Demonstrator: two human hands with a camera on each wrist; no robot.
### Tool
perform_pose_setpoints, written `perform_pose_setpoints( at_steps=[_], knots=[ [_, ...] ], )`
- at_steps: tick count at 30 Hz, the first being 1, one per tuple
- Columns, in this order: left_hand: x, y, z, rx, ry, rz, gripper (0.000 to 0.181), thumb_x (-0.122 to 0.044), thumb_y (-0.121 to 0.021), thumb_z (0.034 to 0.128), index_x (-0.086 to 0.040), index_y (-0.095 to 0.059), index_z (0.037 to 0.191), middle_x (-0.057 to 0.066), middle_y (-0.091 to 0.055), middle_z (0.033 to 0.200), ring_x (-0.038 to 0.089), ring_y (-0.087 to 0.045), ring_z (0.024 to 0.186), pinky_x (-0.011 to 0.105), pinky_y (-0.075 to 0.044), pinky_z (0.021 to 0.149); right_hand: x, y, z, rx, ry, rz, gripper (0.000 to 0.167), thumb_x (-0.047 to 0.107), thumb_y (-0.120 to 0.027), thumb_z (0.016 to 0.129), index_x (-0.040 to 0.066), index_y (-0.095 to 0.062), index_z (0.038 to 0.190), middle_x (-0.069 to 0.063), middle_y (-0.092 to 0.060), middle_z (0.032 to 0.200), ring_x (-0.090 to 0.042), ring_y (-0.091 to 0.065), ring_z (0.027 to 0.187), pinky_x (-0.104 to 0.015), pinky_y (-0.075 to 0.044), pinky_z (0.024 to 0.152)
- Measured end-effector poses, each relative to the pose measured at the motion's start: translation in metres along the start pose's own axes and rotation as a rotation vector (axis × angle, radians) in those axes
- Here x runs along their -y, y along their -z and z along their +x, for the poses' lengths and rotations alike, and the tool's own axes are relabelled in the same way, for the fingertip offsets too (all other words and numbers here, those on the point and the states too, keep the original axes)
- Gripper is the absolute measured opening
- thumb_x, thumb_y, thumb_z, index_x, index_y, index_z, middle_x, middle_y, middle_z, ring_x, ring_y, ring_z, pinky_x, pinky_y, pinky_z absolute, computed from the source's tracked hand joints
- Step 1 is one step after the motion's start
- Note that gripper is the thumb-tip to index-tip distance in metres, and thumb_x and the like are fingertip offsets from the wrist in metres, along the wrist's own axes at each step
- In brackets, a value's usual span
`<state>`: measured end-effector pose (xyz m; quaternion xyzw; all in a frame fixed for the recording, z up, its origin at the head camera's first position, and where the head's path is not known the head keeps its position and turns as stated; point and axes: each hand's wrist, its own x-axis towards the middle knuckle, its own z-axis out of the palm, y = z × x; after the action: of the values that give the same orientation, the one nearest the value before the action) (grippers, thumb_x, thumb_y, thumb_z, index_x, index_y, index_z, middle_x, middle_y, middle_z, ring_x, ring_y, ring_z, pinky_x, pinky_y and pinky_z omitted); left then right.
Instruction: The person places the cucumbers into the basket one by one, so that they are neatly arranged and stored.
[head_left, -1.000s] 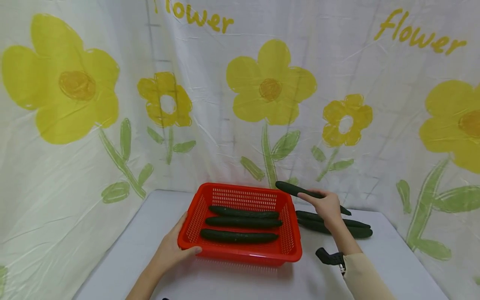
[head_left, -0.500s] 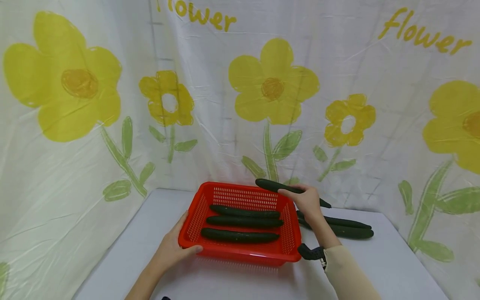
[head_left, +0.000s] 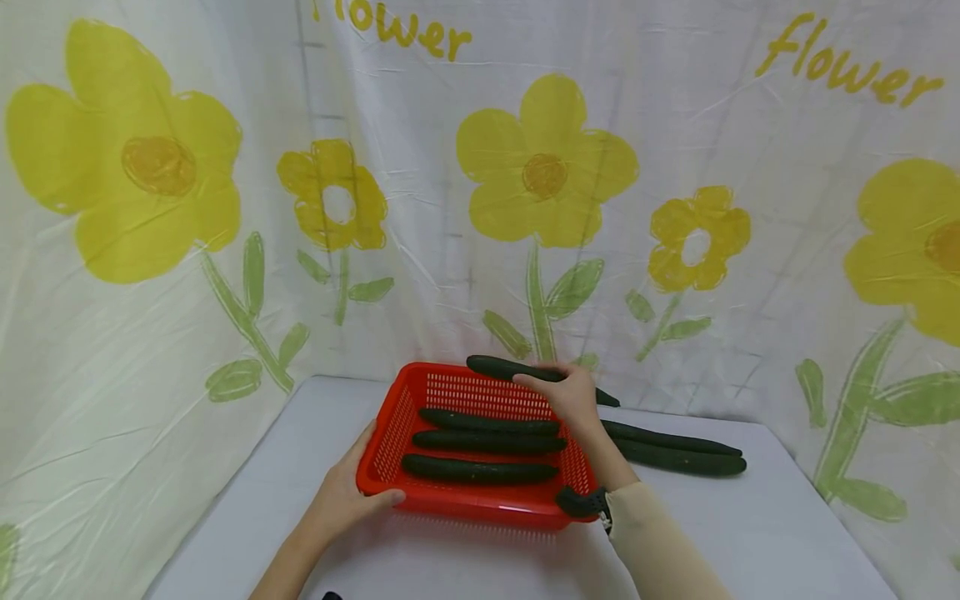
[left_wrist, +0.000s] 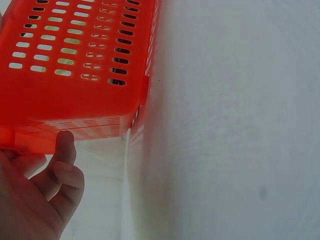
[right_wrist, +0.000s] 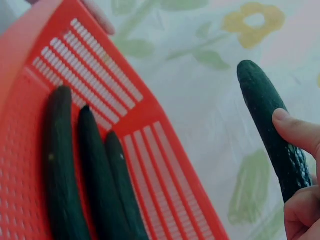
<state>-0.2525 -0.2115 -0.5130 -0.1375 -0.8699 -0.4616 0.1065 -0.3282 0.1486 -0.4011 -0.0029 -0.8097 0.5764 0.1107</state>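
My right hand [head_left: 576, 400] grips a dark green cucumber [head_left: 498, 367] near its middle. It holds the cucumber raised over the back right rim of a red plastic basket [head_left: 480, 502]. In the right wrist view, the thumb lies along the held cucumber [right_wrist: 260, 100], whose one end juts out free. Three cucumbers [head_left: 480, 471] lie side by side on the basket's floor. My left hand [head_left: 341, 496] holds the basket by its left front corner, thumb over the rim. The left wrist view has that hand's curled fingers [left_wrist: 68, 175] under the rim, against the perforated basket wall [left_wrist: 75, 100].
Two more cucumbers [head_left: 682, 461] lie on the white table [head_left: 787, 533] right of the basket, partly behind my right forearm. A curtain [head_left: 420, 275] printed with yellow flowers hangs behind the table. A dark strap and device [head_left: 583, 502] sit on the right wrist.
My right hand has carried its cucumber leftward, from above the cucumbers on the table to over the basket's back right part. The left hand and the basket keep their places.
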Motion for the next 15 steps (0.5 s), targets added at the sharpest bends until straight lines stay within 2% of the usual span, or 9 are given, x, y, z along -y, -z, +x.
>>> perform_pose_setpoints(
  at_steps=[4,7,8,10,12,15],
  knots=[
    [-0.001,0.0,-0.001,0.007,0.009,0.007,0.116,-0.041,-0.093,0.078,-0.015,-0.026,0.169,0.013,-0.05,0.161,0.028,-0.062,0.128,0.042,-0.055,0.099,0.003,-0.016,-0.005,0.004,0.007,0.055,0.048,0.044,-0.097,0.075,0.016,-0.083,0.111,-0.004,-0.073,0.117,-0.02,-0.062,0.1,-0.034,-0.051,0.08],
    [-0.002,-0.001,-0.001,0.013,0.018,0.006,0.117,-0.043,-0.093,0.0782,-0.015,-0.026,0.169,0.014,-0.05,0.161,0.027,-0.062,0.127,0.041,-0.055,0.098,0.005,-0.028,-0.009,0.016,0.018,0.077,0.045,0.043,-0.098,0.074,0.016,-0.085,0.107,-0.002,-0.077,0.106,-0.016,-0.064,0.092,-0.031,-0.053,0.076],
    [-0.002,-0.001,-0.001,0.016,0.021,0.003,0.117,-0.043,-0.093,0.0785,-0.015,-0.026,0.17,0.014,-0.05,0.161,0.027,-0.062,0.127,0.041,-0.055,0.098,0.006,-0.032,-0.01,0.02,0.016,0.081,0.044,0.042,-0.098,0.073,0.016,-0.085,0.106,-0.001,-0.077,0.099,-0.016,-0.062,0.084,-0.031,-0.052,0.071],
    [-0.002,-0.001,-0.001,0.019,0.026,0.005,0.117,-0.045,-0.092,0.0788,-0.015,-0.025,0.17,0.014,-0.05,0.161,0.028,-0.061,0.128,0.041,-0.055,0.098,0.007,-0.04,-0.013,0.032,0.008,0.086,0.043,0.042,-0.098,0.074,0.015,-0.085,0.104,0.0,-0.073,0.087,-0.016,-0.056,0.074,-0.03,-0.049,0.063],
    [-0.002,0.0,-0.001,0.023,0.027,0.007,0.117,-0.045,-0.092,0.0792,-0.015,-0.025,0.17,0.014,-0.05,0.161,0.028,-0.061,0.128,0.042,-0.055,0.098,0.008,-0.046,-0.016,0.051,-0.007,0.095,0.043,0.042,-0.098,0.074,0.015,-0.084,0.105,0.005,-0.069,0.085,-0.013,-0.051,0.074,-0.029,-0.046,0.061],
    [-0.002,0.0,0.0,0.019,0.029,0.014,0.117,-0.045,-0.092,0.079,-0.014,-0.025,0.17,0.015,-0.05,0.161,0.029,-0.061,0.129,0.045,-0.055,0.099,0.008,-0.056,-0.019,0.109,-0.056,0.132,0.045,0.043,-0.096,0.077,0.015,-0.083,0.11,0.009,-0.055,0.072,-0.014,-0.04,0.064,-0.03,-0.041,0.058]
  ],
)
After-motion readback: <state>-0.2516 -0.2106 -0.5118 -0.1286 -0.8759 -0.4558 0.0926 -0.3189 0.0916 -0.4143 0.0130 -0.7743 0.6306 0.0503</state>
